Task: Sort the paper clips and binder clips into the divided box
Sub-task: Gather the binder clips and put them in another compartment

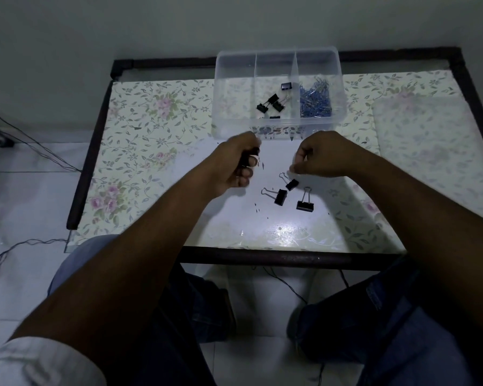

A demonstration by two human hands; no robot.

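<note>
A clear divided box (221, 87) stands at the back of the table. Its middle compartment holds several black binder clips (271, 103); its right compartment holds a heap of blue paper clips (315, 100); its left compartment looks bare. Three black binder clips lie loose on the table: one (290, 183) just below my right hand, one (279, 196) in the middle, one (305, 203) to the right. My left hand (236, 165) is curled round dark binder clips, partly hidden by its fingers. My right hand (322, 154) hovers with fingertips pinched together above the nearest loose clip; whether they hold anything is hidden.
The table (156, 151) has a floral cover and a dark frame, with its near edge above my knees. Small dark specks dot the cover around the clips. Cables (25, 243) run over the tiled floor on the left.
</note>
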